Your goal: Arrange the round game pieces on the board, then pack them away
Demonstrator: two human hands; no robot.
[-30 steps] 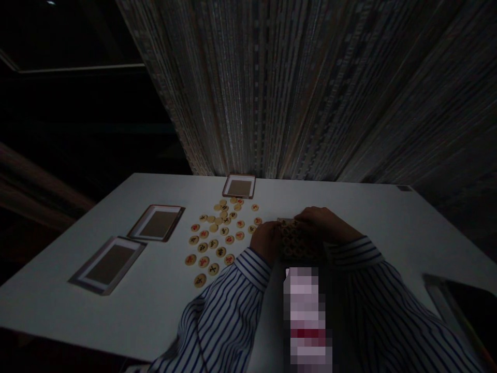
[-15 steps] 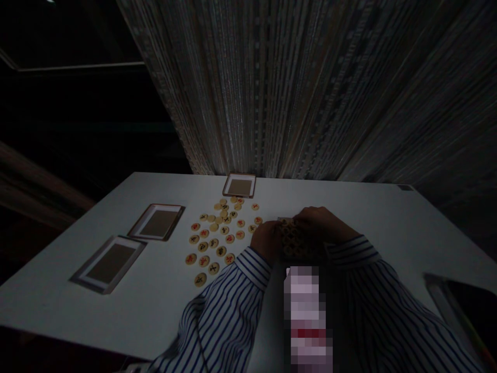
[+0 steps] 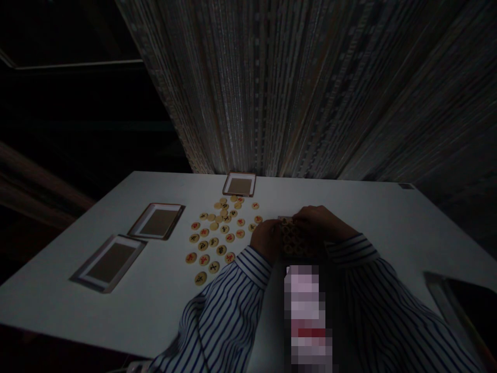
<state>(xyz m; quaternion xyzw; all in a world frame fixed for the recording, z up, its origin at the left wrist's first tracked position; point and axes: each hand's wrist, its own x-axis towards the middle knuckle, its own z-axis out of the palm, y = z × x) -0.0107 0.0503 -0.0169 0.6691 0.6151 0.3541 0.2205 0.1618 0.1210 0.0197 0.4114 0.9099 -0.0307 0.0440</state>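
Note:
A small, dark-edged box [image 3: 284, 255] lies in front of me, with rows of round wooden Chinese chess pieces [image 3: 289, 240] in it. My left hand [image 3: 267, 239] is closed at the box's left edge, its fingertips partly hidden. Over the far right part of the box, my right hand [image 3: 324, 223] has its fingers bent and pressed together at the far rim. Whatever is between those fingers is too dark to see. Left of my left hand, loose Chinese chess pieces [image 3: 214, 242] with red or black characters are scattered, a few of them blank side up.
On the white table [image 3: 155, 311] lie a shallow box lid [image 3: 225, 185] at the back and two tray-like boxes, one nearer [image 3: 134, 247] and one farther [image 3: 179, 220]. A dark flat object [image 3: 466, 300] sits at the right. A string curtain [image 3: 264, 103] hangs behind.
Hardly anything differs. Both hands stay at the box, and the loose pieces lie as before; the view has shifted very slightly.

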